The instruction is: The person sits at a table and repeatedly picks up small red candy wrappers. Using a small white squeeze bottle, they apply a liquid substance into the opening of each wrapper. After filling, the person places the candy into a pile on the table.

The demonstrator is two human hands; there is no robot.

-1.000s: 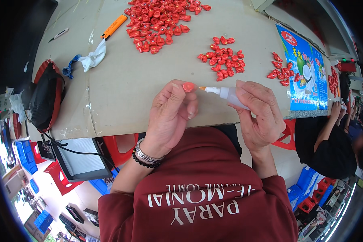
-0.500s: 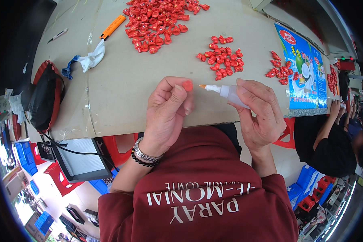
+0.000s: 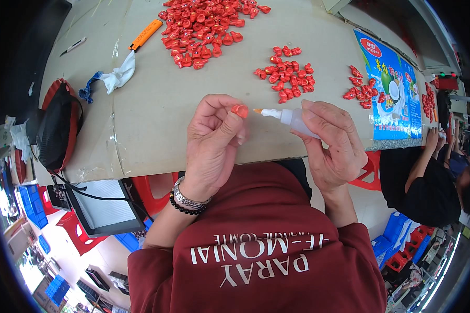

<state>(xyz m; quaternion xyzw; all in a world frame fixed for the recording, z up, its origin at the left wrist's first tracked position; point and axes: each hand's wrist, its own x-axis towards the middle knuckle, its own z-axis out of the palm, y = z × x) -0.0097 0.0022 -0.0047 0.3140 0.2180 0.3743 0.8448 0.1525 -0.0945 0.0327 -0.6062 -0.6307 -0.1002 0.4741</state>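
Between the thumb and fingers of my left hand (image 3: 214,133) is a small red piece (image 3: 240,110), its round end turned toward the right. My right hand (image 3: 335,143) grips a translucent squeeze bottle (image 3: 300,123) lying nearly level, with a white neck and a thin orange tip. That tip points left and is just short of the red piece, a small gap between them. Beyond my hands lie a small group of red figure-like pieces (image 3: 287,78) and a large heap of similar red pieces (image 3: 201,28).
At the left are an orange box-cutter knife (image 3: 147,34), a crumpled white cloth (image 3: 120,74), a pen (image 3: 73,46) and a black-and-red bag (image 3: 60,125). More red pieces (image 3: 363,89) lie by a blue printed sheet (image 3: 394,88) on the right. Another person (image 3: 420,177) sits beyond it.
Both hands have shifted slightly left, and the red piece has turned a little in my left fingers. The bottle tip remains close to it.
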